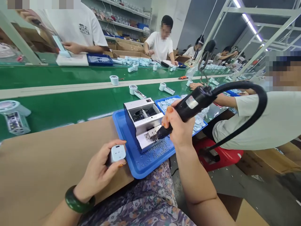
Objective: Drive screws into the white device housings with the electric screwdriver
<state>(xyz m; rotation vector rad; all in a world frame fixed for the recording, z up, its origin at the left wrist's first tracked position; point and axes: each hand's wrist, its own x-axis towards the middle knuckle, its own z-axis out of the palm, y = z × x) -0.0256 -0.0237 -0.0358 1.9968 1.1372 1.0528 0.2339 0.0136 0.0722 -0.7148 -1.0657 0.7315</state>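
Observation:
My left hand [101,168] grips a small white plastic housing [118,153] with several square openings, above a brown cardboard sheet [47,163]. My right hand [178,127] is closed around a black electric screwdriver [194,105], whose curved cable loops up to the right. Its bit reaches down to the rail of a silver screw feeder [143,122]. That feeder stands on a blue tray [131,150], with several small loose screws [161,148] scattered across the tray floor. A second blue tray [168,103] behind it holds many small white parts.
A green conveyor belt [77,95] runs past the bench carrying several white devices [134,89]. A co-worker in a pale shirt [258,121] sits at the right beside a red stool [218,153]. More workers sit along the belt behind white metal frames.

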